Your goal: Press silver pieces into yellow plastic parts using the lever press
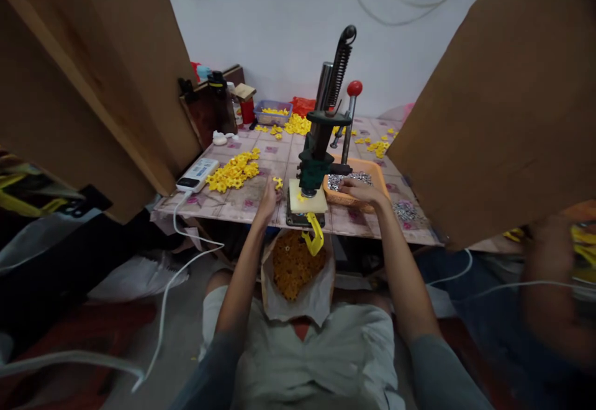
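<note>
Nearest me: an open bag (279, 309) between the knees, partly filled with yellow parts (295, 267). A yellow hook (316, 234) hangs over its mouth from the press base.

At the worktop (274, 156) edge, the left hand (267, 199) is just left of the press (316, 164); its fingers are narrow, apparently holding a yellow piece (278, 182) at the tips. On the pad (298, 207) under the press I note another bit of yellow. The right hand (365, 191) reaches into the orange tray (380, 180), fingers down at the metal bits (336, 182); I cannot tell whether they have gripped any.

Step in hand, my judgement: picking up small parts on both sides of the press. The next move seems to call for a fine pinch on one bit, with fingers clear of the ram.

Farther left: a yellow pile (235, 171) and a white power bank (198, 174), its printing too small to read. Beyond, a bottle (236, 109) bears a label I cannot make out, beside a blue basket (274, 117) of more yellow parts. No brand legible.
</note>
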A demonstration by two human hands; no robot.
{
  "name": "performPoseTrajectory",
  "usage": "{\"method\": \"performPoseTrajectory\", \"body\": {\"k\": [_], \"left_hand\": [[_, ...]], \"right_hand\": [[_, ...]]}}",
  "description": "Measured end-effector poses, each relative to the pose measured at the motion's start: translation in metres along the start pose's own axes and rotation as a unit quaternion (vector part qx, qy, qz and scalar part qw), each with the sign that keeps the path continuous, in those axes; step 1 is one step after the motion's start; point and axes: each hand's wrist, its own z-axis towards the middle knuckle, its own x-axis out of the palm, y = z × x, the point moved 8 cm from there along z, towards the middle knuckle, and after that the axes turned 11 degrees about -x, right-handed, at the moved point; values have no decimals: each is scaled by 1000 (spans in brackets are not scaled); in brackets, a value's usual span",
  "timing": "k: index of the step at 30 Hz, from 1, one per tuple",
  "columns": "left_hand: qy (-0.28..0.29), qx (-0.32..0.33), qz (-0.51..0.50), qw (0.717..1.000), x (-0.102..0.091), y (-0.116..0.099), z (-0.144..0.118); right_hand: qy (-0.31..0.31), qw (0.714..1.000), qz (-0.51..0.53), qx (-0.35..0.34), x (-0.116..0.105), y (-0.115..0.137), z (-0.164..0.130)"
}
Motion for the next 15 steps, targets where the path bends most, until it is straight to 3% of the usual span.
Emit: {"method": "performPoseTrajectory", "body": {"k": [3, 7, 12, 15], "left_hand": [[8, -12, -82, 997, -3, 4, -3], [16, 33, -70, 997, -2, -12, -15], [65, 49, -56, 995, 11, -18, -17], [83, 56, -72, 992, 15, -17, -16]], "right_hand": [[12, 999, 35, 25, 0, -5, 0], [-50, 998, 34, 34, -5, -1, -4], [-185, 979, -58, 57, -22, 5, -18], [-183, 980, -69, 40, -22, 9, -19]]}}
